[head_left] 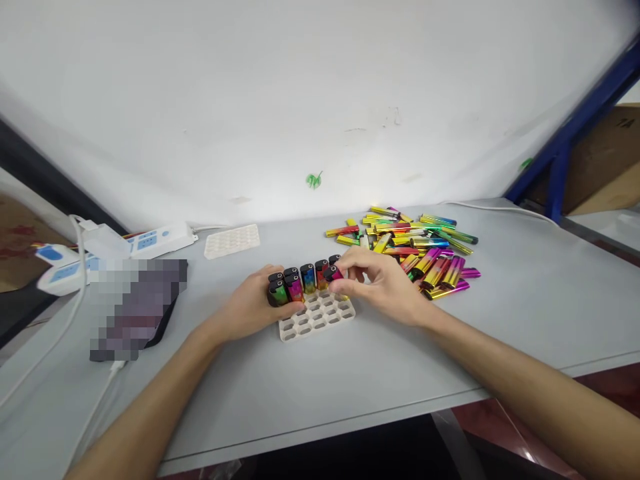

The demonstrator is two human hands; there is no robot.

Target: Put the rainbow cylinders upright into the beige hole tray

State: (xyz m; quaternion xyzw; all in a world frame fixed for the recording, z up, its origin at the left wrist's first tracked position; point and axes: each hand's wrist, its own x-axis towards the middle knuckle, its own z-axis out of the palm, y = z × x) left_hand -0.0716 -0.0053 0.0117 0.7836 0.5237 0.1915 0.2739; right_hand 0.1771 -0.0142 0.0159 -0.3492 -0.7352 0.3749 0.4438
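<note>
A cream plastic tray (317,317) with rows of oval holes lies on the table. Several shiny lighters with black tops, among them a green lighter (279,293) and a blue lighter (309,279), stand upright in its back rows. My left hand (255,300) is closed round the left end of this group, its thumb across the front near the tray. Between thumb and fingers of my right hand (377,280) is a magenta lighter (334,273), held black top up at the right side of the tray. Its lower end and some right fingers are hidden.
A heap of metallic lighters (400,243) lies behind and right of my right hand. An identical-looking cream tray (233,241) lies at the back left. Left are a blurred-out phone (145,310), white power strips (160,240) and cables. A white wall (280,120) rises behind.
</note>
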